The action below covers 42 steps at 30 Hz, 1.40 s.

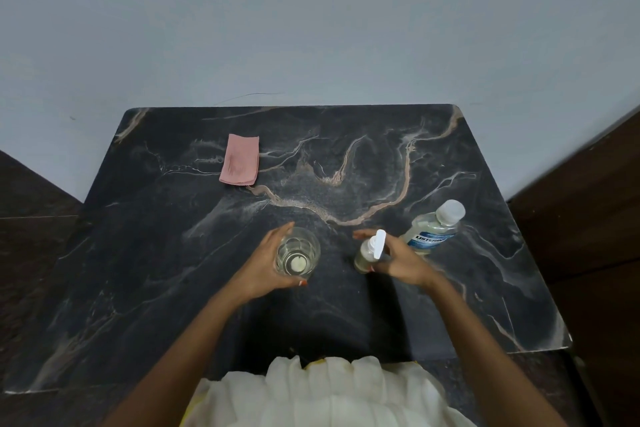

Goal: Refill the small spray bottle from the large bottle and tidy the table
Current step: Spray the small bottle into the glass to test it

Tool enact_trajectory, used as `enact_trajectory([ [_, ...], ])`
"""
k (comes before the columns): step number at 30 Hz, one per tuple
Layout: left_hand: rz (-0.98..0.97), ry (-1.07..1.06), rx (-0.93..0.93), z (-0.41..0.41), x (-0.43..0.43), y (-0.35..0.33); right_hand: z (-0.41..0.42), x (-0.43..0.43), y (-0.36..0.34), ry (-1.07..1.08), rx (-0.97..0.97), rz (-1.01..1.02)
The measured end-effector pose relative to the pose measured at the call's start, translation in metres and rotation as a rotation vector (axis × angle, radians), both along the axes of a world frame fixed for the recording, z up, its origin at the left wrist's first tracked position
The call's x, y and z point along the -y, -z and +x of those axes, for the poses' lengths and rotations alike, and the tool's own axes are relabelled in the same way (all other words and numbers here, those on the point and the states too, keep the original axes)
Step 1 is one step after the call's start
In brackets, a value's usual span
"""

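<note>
Head view: left grip wraps glass; right grip holds spray bottle.
Technique: keep it upright on tabletop; unscrew slowly.

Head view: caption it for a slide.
Left hand grips a glass, right hand holds small spray bottle; large bottle, pink cloth nearby.

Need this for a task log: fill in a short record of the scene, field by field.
surface: dark marble table
left hand: fingers curled round the glass
glass: upright, clear, near the table's middle
right hand: cupped at the small spray bottle; firm grip unclear
small spray bottle: upright, white spray head on
large bottle: cap on, just beyond the right hand
pink cloth: folded, far left, apart from both hands
</note>
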<state>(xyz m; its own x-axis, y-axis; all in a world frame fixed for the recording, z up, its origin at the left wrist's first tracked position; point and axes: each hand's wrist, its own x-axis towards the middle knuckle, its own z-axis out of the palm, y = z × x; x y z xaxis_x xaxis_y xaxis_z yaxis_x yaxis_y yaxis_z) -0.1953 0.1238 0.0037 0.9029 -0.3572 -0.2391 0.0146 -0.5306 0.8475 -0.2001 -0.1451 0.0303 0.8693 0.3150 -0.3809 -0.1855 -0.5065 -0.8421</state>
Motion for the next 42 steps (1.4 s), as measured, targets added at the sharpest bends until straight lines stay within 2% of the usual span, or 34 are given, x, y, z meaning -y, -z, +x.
enact_trajectory([
  [9, -0.015, -0.010, -0.004, 0.001, -0.001, 0.004, -0.006, -0.006, 0.015, 0.180, 0.174, 0.086],
  [18, -0.029, -0.003, 0.021, 0.000, -0.001, 0.004, -0.010, -0.035, 0.008, 0.341, 0.557, -0.064],
  [21, -0.033, -0.002, 0.027, 0.000, -0.002, 0.004, -0.013, -0.044, 0.008, 0.415, 0.541, -0.070],
  [28, -0.054, -0.005, 0.030, 0.000, -0.001, 0.005, -0.023, -0.061, 0.018, 0.406, 0.596, -0.046],
  [34, -0.057, -0.003, 0.038, -0.001, -0.001, 0.006, -0.033, -0.068, 0.032, 0.490, 0.482, -0.066],
  [38, -0.055, -0.002, 0.044, -0.001, -0.001, 0.006, -0.035, -0.074, 0.034, 0.492, 0.598, -0.007],
  [42, -0.064, -0.008, 0.035, -0.002, -0.001, 0.006, -0.035, -0.078, 0.036, 0.408, 0.731, -0.090],
])
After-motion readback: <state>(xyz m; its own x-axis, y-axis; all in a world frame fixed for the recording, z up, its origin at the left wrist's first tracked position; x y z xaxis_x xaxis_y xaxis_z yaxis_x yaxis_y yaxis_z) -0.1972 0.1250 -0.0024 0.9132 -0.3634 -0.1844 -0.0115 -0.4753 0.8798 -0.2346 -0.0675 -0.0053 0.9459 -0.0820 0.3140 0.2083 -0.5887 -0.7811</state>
